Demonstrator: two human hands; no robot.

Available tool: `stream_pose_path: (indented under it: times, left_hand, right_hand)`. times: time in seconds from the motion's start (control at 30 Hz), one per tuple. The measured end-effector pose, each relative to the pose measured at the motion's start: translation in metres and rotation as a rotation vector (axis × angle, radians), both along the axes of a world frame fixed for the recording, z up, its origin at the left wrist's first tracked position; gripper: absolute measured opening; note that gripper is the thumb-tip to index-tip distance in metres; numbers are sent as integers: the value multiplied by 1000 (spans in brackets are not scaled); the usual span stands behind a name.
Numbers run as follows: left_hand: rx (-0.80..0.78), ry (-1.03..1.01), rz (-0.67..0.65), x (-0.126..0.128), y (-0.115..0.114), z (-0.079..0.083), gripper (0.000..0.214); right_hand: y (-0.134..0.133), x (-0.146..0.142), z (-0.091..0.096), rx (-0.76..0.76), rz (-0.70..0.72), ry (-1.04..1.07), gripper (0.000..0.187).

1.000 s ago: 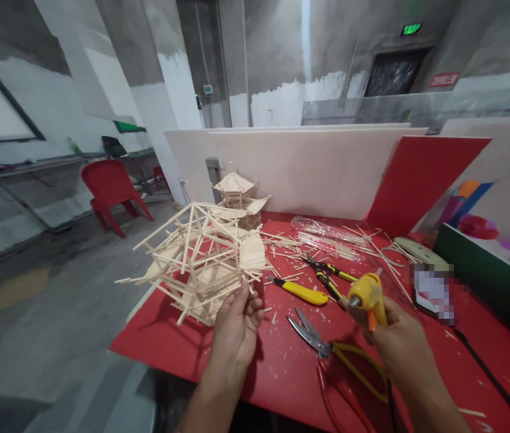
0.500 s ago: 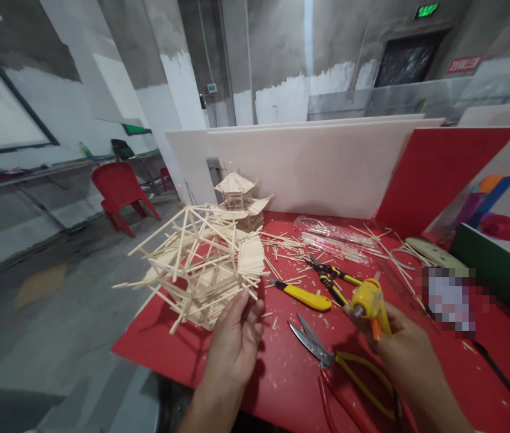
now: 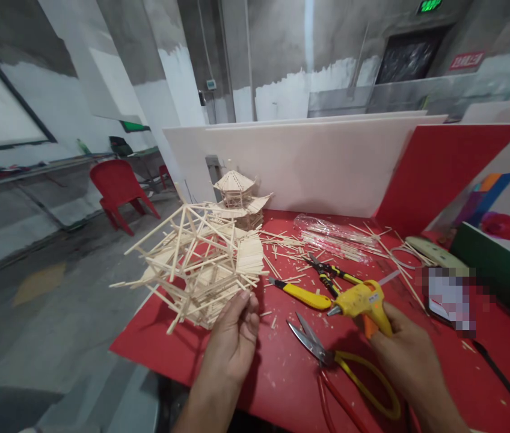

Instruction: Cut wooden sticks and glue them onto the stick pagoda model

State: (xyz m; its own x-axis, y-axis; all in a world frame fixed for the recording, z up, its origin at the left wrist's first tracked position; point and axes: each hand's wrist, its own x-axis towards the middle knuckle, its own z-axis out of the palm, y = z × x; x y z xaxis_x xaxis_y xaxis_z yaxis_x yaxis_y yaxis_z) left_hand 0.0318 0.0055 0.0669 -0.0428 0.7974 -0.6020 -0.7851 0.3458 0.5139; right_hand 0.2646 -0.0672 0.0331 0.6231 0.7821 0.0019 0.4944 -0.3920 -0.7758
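Note:
My right hand point(image 3: 406, 346) is wrapped round the handle of a yellow hot glue gun point(image 3: 363, 304). The gun's metal nozzle points left, and a clear glue stick shows at its back. My left hand point(image 3: 234, 331) is at the lower right edge of an open framework model of thin wooden sticks point(image 3: 203, 267). Its thumb and fingers are pinched together beside the stick ends; what is between them is hidden. Under the gun lie scissors point(image 3: 322, 355) with red and yellow handles, blades apart. A yellow utility knife point(image 3: 304, 296) rests between the hands.
Yellow-black pliers point(image 3: 327, 276) lie behind the knife. Loose sticks point(image 3: 282, 240) and a plastic bag of sticks point(image 3: 336, 240) spread across the red tabletop point(image 3: 277, 373). A small stick pagoda point(image 3: 237, 195) stands at the back before white boards point(image 3: 318, 168). A phone point(image 3: 448, 300), blurred, lies right.
My right hand has turned the glue gun, so its nozzle swings from facing me to pointing left. The fingers of my left hand have curled in closer. The model looks almost unmoved.

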Motion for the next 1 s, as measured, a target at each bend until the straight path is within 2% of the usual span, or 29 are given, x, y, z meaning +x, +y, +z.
stream_pose_path:
  times: [0.27,0.6,0.83,1.0]
  left_hand:
    - [-2,-10,18,-2,4,-9,16]
    - [-4,35,-13,0,11,-4,12]
    - [19,49,-45,1,11,-7,12]
    - [37,79,-50,-4,6,-9,12]
  right_hand:
    - [4,1,-11,-21,41,13,35]
    - [5,2,-14,-37,39,32,37]
    - [4,3,-25,-13,74,11,31]
    - [4,6,-22,-13,75,-19,31]
